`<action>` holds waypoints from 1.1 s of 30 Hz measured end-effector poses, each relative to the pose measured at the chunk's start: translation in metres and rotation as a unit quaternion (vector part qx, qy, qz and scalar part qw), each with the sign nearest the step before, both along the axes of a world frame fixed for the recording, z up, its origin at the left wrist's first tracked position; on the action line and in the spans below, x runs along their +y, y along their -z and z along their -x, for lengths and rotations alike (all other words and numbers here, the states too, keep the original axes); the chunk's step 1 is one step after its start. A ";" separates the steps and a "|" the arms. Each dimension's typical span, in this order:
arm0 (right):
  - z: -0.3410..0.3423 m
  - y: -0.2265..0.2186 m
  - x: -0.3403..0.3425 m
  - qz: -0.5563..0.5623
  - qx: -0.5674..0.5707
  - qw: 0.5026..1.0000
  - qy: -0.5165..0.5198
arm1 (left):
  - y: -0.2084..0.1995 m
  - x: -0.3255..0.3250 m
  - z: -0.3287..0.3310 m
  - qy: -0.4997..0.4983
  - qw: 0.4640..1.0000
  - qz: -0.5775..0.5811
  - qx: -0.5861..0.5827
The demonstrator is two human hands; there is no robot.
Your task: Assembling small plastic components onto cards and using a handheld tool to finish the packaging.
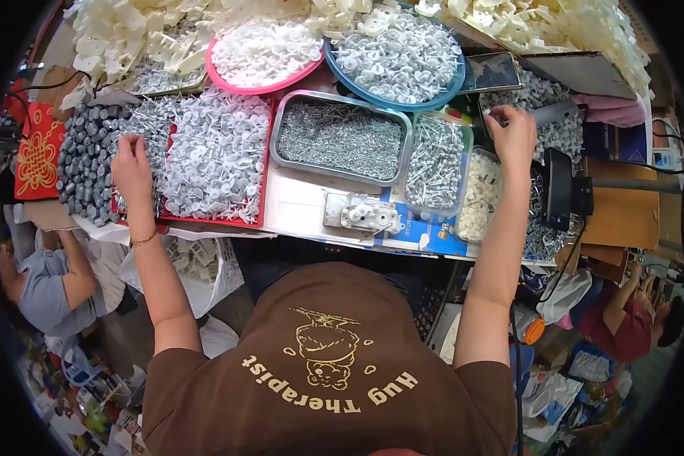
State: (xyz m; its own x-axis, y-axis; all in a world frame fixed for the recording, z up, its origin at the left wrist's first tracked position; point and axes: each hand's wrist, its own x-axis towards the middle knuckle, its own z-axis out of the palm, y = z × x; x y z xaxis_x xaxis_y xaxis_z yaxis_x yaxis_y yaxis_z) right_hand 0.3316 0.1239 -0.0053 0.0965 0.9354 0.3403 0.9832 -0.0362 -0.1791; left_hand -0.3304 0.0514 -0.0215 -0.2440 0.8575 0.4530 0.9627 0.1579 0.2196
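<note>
Pale lettering (302, 395), two words set in an arc, is printed on the brown shirt (281, 323). White marks are carried by the blue sheet (425, 234), too small to be read.

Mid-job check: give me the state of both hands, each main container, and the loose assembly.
Left hand: fingers drawn together over metal pins; grip unclear
Right hand: fingers bent, above the right-side bins; grip unclear
Red tray: heaped full
Metal tray: filled
Pink basin: heaped full
Blue basin: heaped full
Clear container: filled
White assembly: lying down, untouched
</note>
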 end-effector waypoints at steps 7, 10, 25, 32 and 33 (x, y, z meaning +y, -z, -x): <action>0.014 -0.008 -0.008 -0.033 0.055 0.996 0.056 | -0.023 -0.024 -0.019 0.015 0.979 0.094 0.182; 0.024 -0.019 -0.033 -0.018 0.188 0.980 0.069 | -0.023 -0.027 -0.012 0.022 0.982 0.107 0.154; 0.149 -0.045 -0.178 0.214 0.460 0.849 -0.147 | -0.022 -0.025 -0.089 0.107 0.907 -0.061 -0.402; 0.170 -0.020 -0.170 0.114 0.281 0.922 -0.239 | -0.030 -0.039 -0.193 0.243 0.863 0.047 -0.441; 0.171 -0.025 -0.168 0.115 0.279 0.923 -0.239 | -0.033 -0.042 -0.205 0.279 0.872 0.065 -0.398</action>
State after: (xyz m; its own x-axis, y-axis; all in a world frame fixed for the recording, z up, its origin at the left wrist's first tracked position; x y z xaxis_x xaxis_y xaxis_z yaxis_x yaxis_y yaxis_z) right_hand 0.1609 -0.0438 0.0200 -0.2459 0.9577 0.1492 0.6537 0.2775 -0.7040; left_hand -0.1255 0.0096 0.0118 0.0349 0.9746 0.2211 0.4486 -0.2130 0.8680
